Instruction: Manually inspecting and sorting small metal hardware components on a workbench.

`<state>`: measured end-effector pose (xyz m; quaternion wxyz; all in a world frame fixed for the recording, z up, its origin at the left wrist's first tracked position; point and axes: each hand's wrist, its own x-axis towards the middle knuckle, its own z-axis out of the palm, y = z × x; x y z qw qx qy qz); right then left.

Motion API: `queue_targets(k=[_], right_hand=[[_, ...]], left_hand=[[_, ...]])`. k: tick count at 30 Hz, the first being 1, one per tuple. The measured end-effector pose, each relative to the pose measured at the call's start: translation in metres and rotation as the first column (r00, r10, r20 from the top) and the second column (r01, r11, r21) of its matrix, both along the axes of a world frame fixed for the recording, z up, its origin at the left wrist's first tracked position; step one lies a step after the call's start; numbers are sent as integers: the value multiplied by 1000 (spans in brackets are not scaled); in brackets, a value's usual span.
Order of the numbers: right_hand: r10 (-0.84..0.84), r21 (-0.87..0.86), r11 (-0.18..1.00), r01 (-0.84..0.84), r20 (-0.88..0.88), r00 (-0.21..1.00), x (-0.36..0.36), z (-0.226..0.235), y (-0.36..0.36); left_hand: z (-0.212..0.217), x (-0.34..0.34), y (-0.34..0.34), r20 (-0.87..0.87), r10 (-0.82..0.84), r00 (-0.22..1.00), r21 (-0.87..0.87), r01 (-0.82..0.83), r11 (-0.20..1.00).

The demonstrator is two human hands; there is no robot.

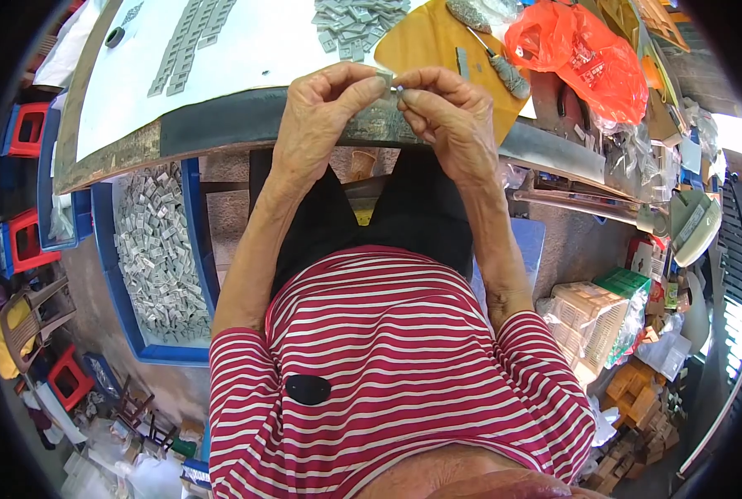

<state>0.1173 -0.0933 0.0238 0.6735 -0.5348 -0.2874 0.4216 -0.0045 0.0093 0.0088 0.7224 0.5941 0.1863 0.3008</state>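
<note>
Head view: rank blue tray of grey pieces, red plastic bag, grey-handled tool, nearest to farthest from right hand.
1. Grey-handled tool: right of the right hand.
2. Red plastic bag: farther right.
3. Blue tray of grey pieces: lower left.

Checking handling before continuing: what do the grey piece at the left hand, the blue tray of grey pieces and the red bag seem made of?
Grey piece at the left hand: perhaps plastic or metal, dull-looking; too small and covered to tell.
Blue tray: probably plastic, satin, from its smooth, evenly coloured walls.
Red bag: likely plastic film, glossy, given its crinkles and highlights.
</note>
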Motion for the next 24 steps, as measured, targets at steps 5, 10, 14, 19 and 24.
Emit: queue_targets(k=[5, 10, 14, 19, 24], right_hand=[[5, 21, 1000, -4, -36, 999, 3, -4, -1], [-24, -19, 1000, 24, -1, 1000, 1, -5, 0], [-18, -55, 998, 18, 1, 1000, 5, -13, -3], [31, -87, 996, -28, 28, 999, 10, -15, -7], [111, -142, 985, -99, 78, 991, 11, -12, -11]], left_hand=[[3, -4, -4, -55, -89, 995, -149, 80, 986], [-4, -5, -9, -145, -94, 985, -55, 87, 995], [-5, -6, -10, -128, -99, 987, -38, 95, 995], [-3, -7, -11, -165, -81, 983, 5, 83, 997], [1, -8, -9, -235, -98, 967, 143, 134, 981]])
